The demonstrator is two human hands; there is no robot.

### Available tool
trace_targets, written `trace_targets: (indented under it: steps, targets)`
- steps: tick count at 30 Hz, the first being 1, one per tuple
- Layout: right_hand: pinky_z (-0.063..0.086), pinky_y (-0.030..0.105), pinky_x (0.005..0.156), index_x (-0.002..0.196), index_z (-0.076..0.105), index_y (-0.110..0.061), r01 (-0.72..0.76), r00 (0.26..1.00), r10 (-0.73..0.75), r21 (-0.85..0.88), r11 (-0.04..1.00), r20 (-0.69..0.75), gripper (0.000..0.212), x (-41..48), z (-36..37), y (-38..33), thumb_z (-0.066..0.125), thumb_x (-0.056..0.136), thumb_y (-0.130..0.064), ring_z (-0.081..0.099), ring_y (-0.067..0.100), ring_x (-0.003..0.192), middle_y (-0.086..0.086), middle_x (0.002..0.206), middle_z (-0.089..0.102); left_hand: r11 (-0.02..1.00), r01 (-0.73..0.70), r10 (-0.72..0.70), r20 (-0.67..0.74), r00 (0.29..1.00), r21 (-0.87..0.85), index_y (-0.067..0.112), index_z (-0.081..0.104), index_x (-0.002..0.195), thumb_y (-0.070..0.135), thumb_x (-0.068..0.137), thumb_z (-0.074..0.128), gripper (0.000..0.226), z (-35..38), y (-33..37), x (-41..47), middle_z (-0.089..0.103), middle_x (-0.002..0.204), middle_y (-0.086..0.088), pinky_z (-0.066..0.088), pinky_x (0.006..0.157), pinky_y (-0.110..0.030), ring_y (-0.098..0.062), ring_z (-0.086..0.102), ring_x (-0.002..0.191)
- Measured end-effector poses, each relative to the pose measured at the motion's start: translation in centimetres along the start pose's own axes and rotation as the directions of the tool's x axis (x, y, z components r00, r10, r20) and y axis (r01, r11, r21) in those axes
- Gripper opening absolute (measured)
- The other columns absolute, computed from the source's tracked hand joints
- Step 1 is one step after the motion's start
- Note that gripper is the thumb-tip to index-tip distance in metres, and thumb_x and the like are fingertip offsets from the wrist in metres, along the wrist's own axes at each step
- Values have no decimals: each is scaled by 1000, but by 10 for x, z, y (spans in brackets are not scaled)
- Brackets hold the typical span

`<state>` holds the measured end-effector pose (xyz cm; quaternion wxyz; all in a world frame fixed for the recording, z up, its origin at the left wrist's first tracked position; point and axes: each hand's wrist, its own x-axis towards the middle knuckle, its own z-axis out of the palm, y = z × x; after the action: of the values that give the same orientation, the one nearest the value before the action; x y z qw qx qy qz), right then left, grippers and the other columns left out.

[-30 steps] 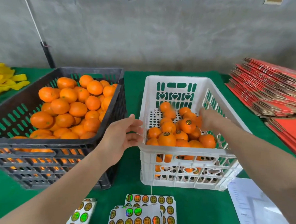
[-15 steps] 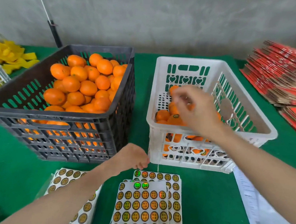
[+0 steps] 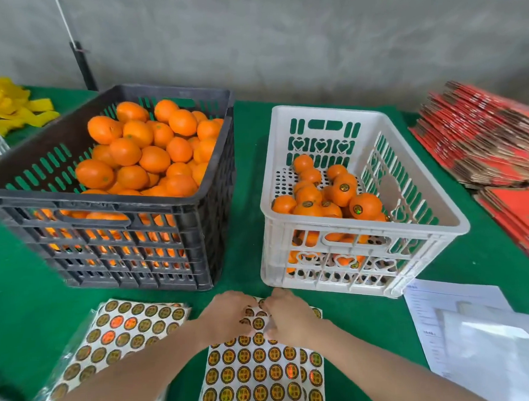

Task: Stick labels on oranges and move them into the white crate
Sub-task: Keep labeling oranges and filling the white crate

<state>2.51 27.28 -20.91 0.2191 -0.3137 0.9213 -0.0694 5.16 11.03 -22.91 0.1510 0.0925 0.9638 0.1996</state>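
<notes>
Half a second earlier the right hand (image 3: 289, 317) had hovered over the white slotted plastic crate (image 3: 360, 115). Now it had joined the left hand (image 3: 229, 315) on the white sheet of round gold labels (image 3: 254, 375) lying on the green worktop (image 3: 246, 170). Both hands' fingers curled down onto the sheet, but whether either pinched a label could not be told. Labelled oranges (image 3: 342, 193) lay in the white crate, so a fresh round was probably starting. The bare oranges (image 3: 150, 157) waited in the black plastic crate (image 3: 88, 198).

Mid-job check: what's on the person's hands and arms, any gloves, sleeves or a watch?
Nothing worn shows. The left hand and right hand are bare, no gloves or rings visible, and the left forearm and right forearm are uncovered as far as they show: no sleeves, watch or bands.
</notes>
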Motion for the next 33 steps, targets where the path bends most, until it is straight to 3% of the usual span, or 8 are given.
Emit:
trace_targets:
  steps: [4,9,14,17,20,26,29,33]
  targets:
    - [41,32,85,112,57,-6,-49,998,52,78,996,-26,30,7,-4,-4,59,83,-11,52,29,107,14,114,56,997,0,-3,-49,999,-75,13,63,109,16,80,65,29,-1,0,0,34,83,11,28,71,-16,-12,41,85]
    - [42,26,83,92,69,-3,-4,991,37,238,971,-131,17,3,-17,-2,53,87,-4,57,22,99,12,103,64,992,-10,4,-43,999,-123,18,72,98,25,83,68,18,-17,3,0,60,97,4,40,85,-22,-11,52,92]
    - [42,25,75,96,61,-9,58,964,38,351,935,-262,10,-3,-24,-1,61,86,-9,54,14,82,4,90,63,918,71,-62,34,997,-391,24,64,68,17,84,66,18,-36,10,0,52,59,15,35,57,-10,7,48,54]
    - [35,19,65,92,57,-12,125,931,13,354,927,-364,10,-6,-22,-4,62,85,-7,52,13,76,-2,80,58,874,129,-95,96,991,-468,33,63,53,17,84,67,36,-43,15,-2,49,52,17,33,54,-10,2,44,52]
    - [37,23,80,86,65,-10,172,890,-49,235,957,-453,4,-7,-18,-8,65,82,-9,55,15,89,3,91,65,813,226,-170,151,974,-537,23,58,46,9,81,63,38,-42,17,2,40,49,11,25,50,-13,-10,33,54]
    - [42,28,70,68,68,-12,104,667,-95,-35,994,-739,26,-11,-7,-23,87,50,-8,56,22,76,6,79,61,574,429,-424,195,884,-698,14,52,58,3,83,61,29,-45,21,10,50,62,0,42,49,-16,-12,47,55]
    - [52,26,57,63,70,-14,89,671,-75,-21,996,-738,23,-12,-5,-26,89,50,-12,60,19,61,1,66,61,348,487,-489,289,823,-801,5,57,56,3,76,60,20,-45,22,10,54,64,-14,40,64,-30,-26,49,62]
    - [52,24,51,57,69,-12,104,677,-62,12,995,-733,22,-12,-3,-28,89,49,-8,59,19,55,2,61,60,226,495,-491,341,801,-839,2,57,58,0,76,58,17,-42,26,9,55,65,-16,39,69,-33,-28,50,66]
